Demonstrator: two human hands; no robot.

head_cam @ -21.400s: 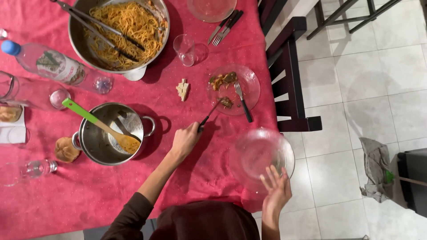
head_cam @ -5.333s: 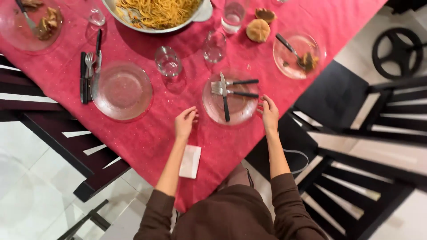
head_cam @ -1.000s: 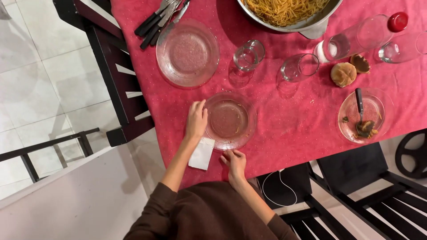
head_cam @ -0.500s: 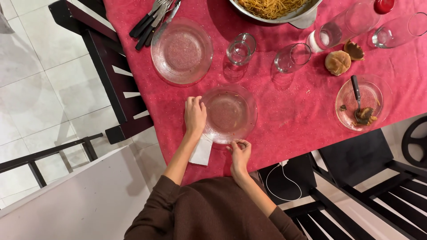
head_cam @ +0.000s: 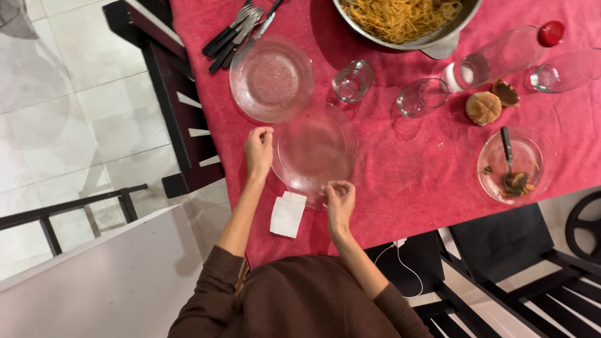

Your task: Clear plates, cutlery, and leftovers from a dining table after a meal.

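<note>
Right now I have both hands on the clear round glass plate [head_cam: 315, 150], which sits near the table's edge on the red sparkly tablecloth [head_cam: 400, 181]. My left hand [head_cam: 259, 150] pinches the plate's left rim, fingers curled in with thumb and forefinger pressed together on the glass. My right hand [head_cam: 340, 199] pinches the near rim the same way, fingertips bunched on the edge. The plate looks blurred and a little raised off the cloth (I cannot tell for sure whether it is fully clear of it), and its far edge lies just beside, perhaps over, a second clear glass plate [head_cam: 272, 77] further up the table.

I judge the step in hand to be lifting this plate and carrying it toward that second one for stacking. The next move calls for a level carry with both pinches firm, then a gentle lowering so glass does not knock glass.

A folded white paper napkin [head_cam: 287, 215] lies at the table's edge between my forearms. Near the plate's far side stand two empty drinking glasses [head_cam: 353, 81]. A bundle of black-handled cutlery [head_cam: 236, 32] lies beside the second plate, and a big metal pan of spaghetti [head_cam: 404, 19] sits at the top.
</note>
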